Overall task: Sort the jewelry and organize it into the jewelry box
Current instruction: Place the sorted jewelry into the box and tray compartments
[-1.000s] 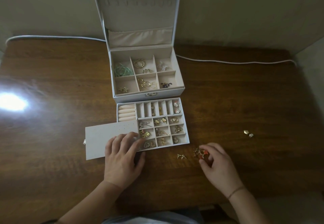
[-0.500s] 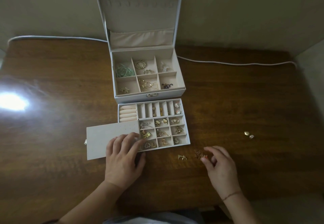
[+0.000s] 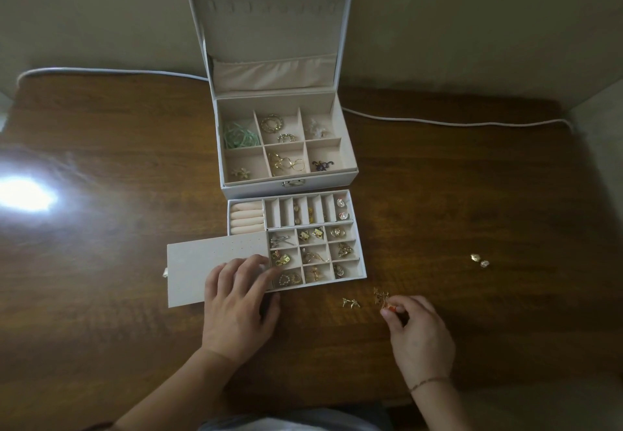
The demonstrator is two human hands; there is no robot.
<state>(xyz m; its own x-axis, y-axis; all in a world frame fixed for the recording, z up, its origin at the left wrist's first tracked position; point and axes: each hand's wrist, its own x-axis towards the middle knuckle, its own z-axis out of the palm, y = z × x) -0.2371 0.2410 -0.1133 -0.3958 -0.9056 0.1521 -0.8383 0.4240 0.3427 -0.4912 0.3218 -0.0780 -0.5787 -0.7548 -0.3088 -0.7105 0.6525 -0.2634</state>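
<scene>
The white jewelry box [image 3: 256,191] stands open at the table's back, several compartments holding bracelets and gold pieces. In front of it lies its divided tray [image 3: 363,262], small earrings in many cells, with a flat white earring panel [image 3: 199,262] slid out to the left. My left hand [image 3: 239,306] lies flat on the panel's near right corner, fingers spread onto the tray's edge. My right hand [image 3: 418,339] pinches a small orange-red and gold earring [image 3: 390,309] between thumb and forefinger, just right of a gold cluster [image 3: 380,295]. One gold earring [image 3: 350,302] lies loose in front of the tray.
Two small pale gold pieces [image 3: 478,259] lie on the brown wooden table [image 3: 472,194] far right. A white cable [image 3: 438,122] runs along the table's back edge behind the box. A bright glare spot [image 3: 23,193] shows at the left.
My right hand has drawn back towards me and slightly right, leaving the gold cluster on the table, and now pinches a small orange-red piece. My left hand has stayed on the panel.
</scene>
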